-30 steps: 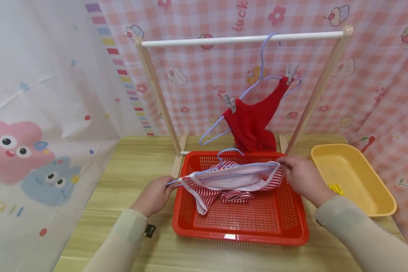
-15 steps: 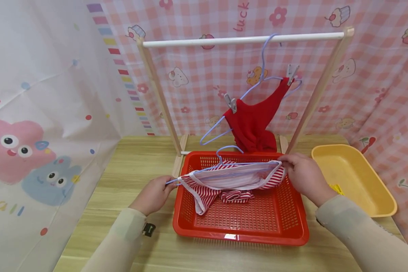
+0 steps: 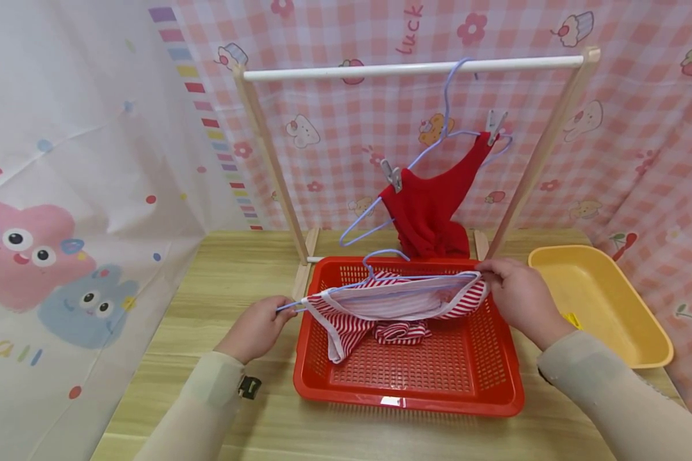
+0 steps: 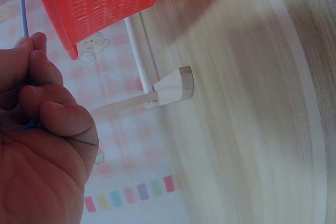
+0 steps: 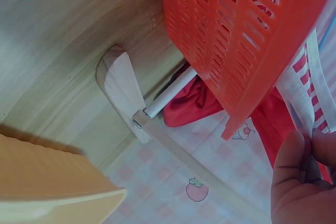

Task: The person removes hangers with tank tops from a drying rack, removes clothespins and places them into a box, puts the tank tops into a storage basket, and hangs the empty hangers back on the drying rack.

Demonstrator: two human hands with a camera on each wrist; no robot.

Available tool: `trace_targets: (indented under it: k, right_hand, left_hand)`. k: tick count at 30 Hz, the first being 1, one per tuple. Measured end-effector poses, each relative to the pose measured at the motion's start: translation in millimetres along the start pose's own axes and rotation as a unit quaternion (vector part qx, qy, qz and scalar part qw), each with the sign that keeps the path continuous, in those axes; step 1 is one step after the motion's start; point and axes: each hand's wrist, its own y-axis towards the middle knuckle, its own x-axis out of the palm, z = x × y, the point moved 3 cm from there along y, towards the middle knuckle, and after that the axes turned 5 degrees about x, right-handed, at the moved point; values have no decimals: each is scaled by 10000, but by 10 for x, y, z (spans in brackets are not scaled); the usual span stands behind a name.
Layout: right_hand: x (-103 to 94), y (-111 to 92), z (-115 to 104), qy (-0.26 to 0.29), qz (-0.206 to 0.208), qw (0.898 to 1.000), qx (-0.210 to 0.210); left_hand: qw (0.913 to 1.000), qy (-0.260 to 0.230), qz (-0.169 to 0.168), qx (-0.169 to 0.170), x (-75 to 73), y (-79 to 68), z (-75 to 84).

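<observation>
The left end of the lavender wire hanger (image 3: pixel 371 276) was gripped by the left hand (image 3: pixel 255 331). The trimmed edge of the red-and-white striped garment (image 3: pixel 393 308) was pinched by the right hand (image 3: pixel 521 296). Between both grips, the garment was stretched along the hanger, within the red basket (image 3: pixel 393 408). Dressing the hanger was apparently in hand; the pinched edge seemingly needed settling over its right end.

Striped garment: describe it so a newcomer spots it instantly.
Find the tall rack with the white rail, then the red basket in front of it. The striped garment is held over that basket, with a lilac hanger running through it. White-edged, red-and-white stripes set it apart from the plain red garment clipped up behind.
</observation>
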Motion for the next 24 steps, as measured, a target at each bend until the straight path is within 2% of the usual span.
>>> trace_targets:
  k: [6, 13, 24]
  right_hand:
    - [6, -8, 11, -24, 38, 10000, -10]
    - [11, -8, 8, -3, -108, 9999, 100]
    - [19, -14, 30, 37, -77, 10000, 19]
  left_hand:
    - [10000, -27, 24, 5, -19, -18, -12]
    - [9999, 10, 75, 87, -24, -14, -31]
    - [9998, 22, 120, 127, -17, -5, -36]
